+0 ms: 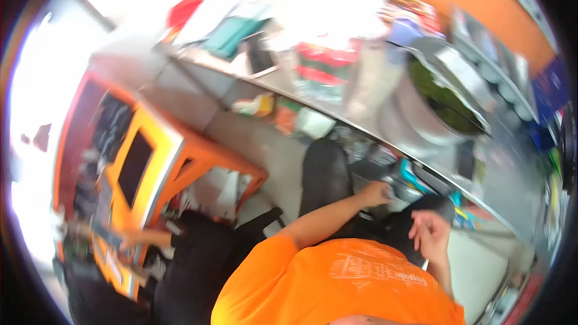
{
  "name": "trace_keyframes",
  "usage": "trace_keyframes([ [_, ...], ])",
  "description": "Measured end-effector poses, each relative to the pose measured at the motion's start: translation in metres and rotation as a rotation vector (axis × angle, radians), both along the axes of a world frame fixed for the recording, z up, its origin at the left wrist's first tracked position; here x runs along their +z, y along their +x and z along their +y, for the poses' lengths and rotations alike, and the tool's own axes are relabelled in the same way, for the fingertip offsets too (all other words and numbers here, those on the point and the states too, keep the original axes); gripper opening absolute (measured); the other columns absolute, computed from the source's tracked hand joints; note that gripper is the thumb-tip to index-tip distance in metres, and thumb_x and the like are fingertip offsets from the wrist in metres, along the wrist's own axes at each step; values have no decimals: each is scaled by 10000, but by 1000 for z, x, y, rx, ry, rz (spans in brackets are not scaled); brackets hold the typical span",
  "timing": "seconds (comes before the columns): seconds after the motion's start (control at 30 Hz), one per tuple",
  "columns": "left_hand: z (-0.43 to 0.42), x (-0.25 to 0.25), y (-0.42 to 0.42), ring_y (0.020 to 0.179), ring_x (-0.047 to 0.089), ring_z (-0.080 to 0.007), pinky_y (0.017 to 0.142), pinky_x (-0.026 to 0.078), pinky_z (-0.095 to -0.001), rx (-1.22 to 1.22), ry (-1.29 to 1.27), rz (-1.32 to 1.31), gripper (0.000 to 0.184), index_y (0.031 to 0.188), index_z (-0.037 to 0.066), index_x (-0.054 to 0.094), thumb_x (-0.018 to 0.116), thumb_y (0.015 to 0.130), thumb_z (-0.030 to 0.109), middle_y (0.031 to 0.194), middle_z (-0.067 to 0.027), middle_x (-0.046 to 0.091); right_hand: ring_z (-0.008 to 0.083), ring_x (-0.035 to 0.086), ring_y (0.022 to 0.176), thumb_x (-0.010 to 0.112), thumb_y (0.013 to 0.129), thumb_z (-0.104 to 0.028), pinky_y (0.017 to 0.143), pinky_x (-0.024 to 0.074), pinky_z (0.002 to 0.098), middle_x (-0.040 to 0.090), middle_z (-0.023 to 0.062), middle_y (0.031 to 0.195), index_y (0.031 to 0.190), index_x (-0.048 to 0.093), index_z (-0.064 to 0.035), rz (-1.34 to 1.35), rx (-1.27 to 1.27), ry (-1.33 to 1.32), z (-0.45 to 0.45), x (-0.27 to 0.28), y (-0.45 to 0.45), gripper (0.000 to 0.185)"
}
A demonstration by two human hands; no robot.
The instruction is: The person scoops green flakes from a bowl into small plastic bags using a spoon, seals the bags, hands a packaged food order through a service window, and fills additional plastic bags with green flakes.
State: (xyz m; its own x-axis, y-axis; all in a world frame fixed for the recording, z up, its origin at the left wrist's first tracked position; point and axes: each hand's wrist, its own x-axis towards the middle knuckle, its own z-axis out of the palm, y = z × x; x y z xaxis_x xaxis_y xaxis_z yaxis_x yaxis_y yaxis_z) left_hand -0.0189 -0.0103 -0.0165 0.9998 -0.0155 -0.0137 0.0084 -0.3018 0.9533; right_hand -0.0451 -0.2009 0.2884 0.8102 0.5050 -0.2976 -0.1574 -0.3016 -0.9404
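Note:
My left hand [376,194] is held over my lap with its fingers curled together, near a small shiny thing too blurred to name. To its right, my right hand [430,232] is raised near my thigh, its fingers loosely bent and apart, holding nothing that shows. Below are my orange shirt [361,271] and dark trouser leg [325,174]. A teal item [412,176] lies just beyond my left hand, under the table's edge.
A metal table [376,135] carries a large pot [415,105] with green contents, a phone [259,53], papers and packets. At left, another person's hand [129,239] holds a dark object beside an orange and yellow stand [156,150]. Boxes lie beneath the table.

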Motion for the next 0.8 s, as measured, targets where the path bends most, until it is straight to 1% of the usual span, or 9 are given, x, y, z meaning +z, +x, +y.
trace_keyframes([
  [0.07, 5, 13, -5, 765, 685, -253, 721, 556, -383, -89, 76, 41, 494, 1016, 40, 702, 872, 725, 400, 846, -125, 709, 87, 544, 502, 556, 987, -9, 448, 431, 222, 684, 122, 941, 1220, 606, 25, -229, -95, 243, 7, 37, 9, 241],
  [0.13, 3, 4, -10, 763, 687, -195, 721, 563, -349, -44, 28, -1, 527, 1078, 29, 703, 879, 746, 399, 845, -98, 715, 89, 568, 634, 573, 967, -5, 548, 462, 239, 629, 77, 1065, 1253, 567, 21, -579, -239, 304, 14, 75, 30, 288],
  [0.23, 5, 19, -16, 815, 710, -143, 740, 570, -313, -86, -105, 83, 489, 1123, 20, 691, 889, 767, 290, 955, -88, 750, 76, 530, 634, 655, 968, -132, 546, 419, 226, 597, 31, 1037, 1249, 545, 5, -711, -592, 358, 9, 112, 78, 332],
  [0.3, 2, 21, -21, 813, 705, -124, 735, 568, -293, -87, -145, 90, 485, 1138, 6, 682, 891, 769, 243, 948, -78, 752, 100, 553, 634, 741, 922, -329, 552, 436, 252, 606, 40, 1029, 1215, 556, 4, -759, -688, 263, 14, 128, 100, 480],
  [0.37, 6, 33, -13, 805, 705, -125, 730, 566, -286, -109, -111, 54, 489, 1146, -16, 672, 881, 781, 234, 947, -79, 753, 143, 580, 630, 778, 852, -491, 568, 466, 309, 636, 59, 922, 1182, 559, 16, -894, -607, -213, 19, 121, 143, 644],
  [0.43, 9, 37, -15, 803, 713, -147, 717, 568, -303, -131, -155, 50, 501, 1138, -25, 676, 884, 772, 249, 949, -96, 753, 182, 590, 607, 789, 810, -549, 586, 476, 351, 642, 79, 764, 1135, 571, 22, -592, -543, -203, 34, 131, 139, 692],
  [0.53, 8, 45, -18, 783, 707, -132, 702, 561, -288, -112, -166, 43, 470, 1118, -30, 677, 881, 775, 217, 937, -94, 752, 172, 576, 576, 806, 824, -417, 567, 450, 319, 632, 81, 670, 1010, 599, 2, -819, -484, -315, 40, 115, 146, 503],
  [0.73, 7, 31, -13, 775, 699, -126, 716, 559, -283, -143, -214, 3, 484, 1117, -29, 678, 892, 763, 223, 929, -91, 750, 43, 494, 586, 749, 874, -113, 538, 373, 226, 603, -11, 672, 929, 610, -17, -918, -511, 22, 48, 110, 155, 178],
  [0.8, 6, 26, -12, 780, 699, -131, 729, 560, -285, -157, -190, 32, 497, 1125, -30, 676, 892, 765, 236, 926, -91, 749, 88, 534, 608, 740, 855, -118, 581, 434, 276, 612, 11, 688, 892, 626, -26, -913, -456, 81, 61, 119, 156, 151],
])
